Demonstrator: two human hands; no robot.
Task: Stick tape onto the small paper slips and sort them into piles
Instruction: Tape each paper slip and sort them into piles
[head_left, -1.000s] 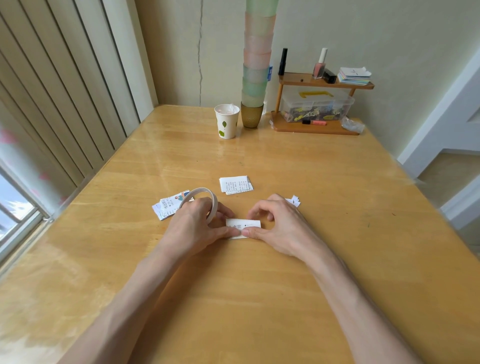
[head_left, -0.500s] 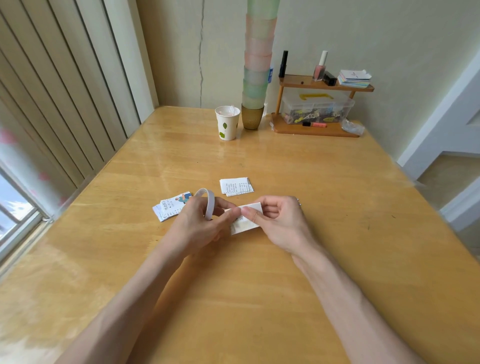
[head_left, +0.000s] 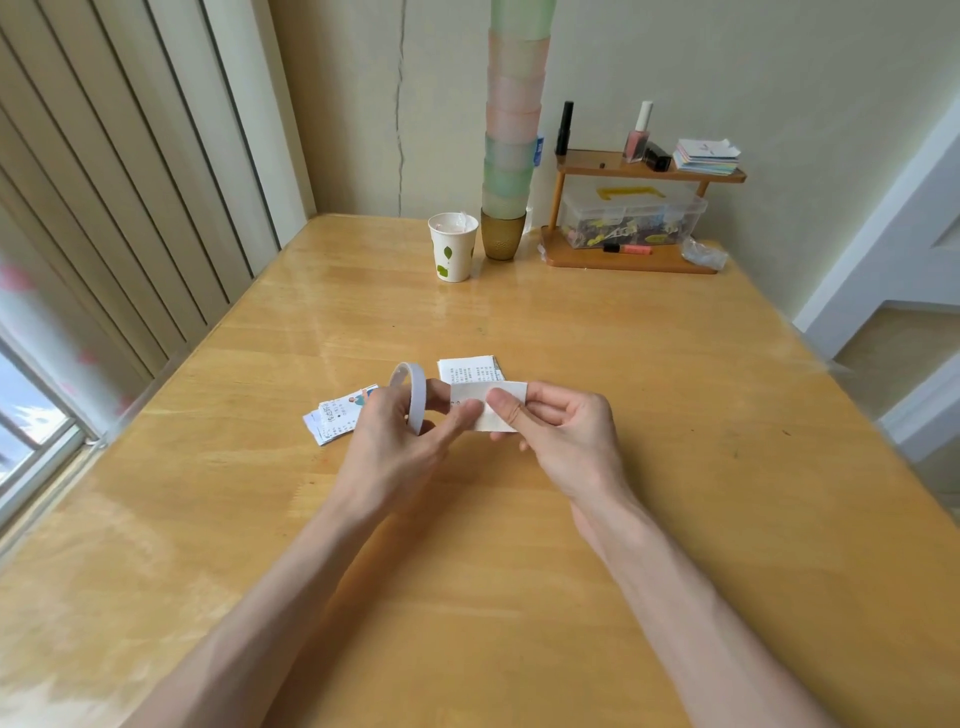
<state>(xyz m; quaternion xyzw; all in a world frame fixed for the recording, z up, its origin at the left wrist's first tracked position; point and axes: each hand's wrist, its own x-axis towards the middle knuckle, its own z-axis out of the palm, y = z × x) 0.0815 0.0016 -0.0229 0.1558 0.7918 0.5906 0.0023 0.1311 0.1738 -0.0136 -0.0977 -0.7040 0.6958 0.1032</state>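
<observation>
While left hand (head_left: 395, 449) grips the tape ring (head_left: 417, 402), right hand (head_left: 563, 439) pinches flat slip (head_left: 475, 393).

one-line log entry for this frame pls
left hand: holds tape roll, thumb on slip | right hand: pinches slip | left pile, far pile: on table

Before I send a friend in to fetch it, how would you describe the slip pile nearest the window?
On the wooden table, just left of the left hand holding the tape roll, lies a fanned pile of slips. Unlike the other pile beyond the hands, which shows only black text, its top slip carries a small colour picture.
</observation>
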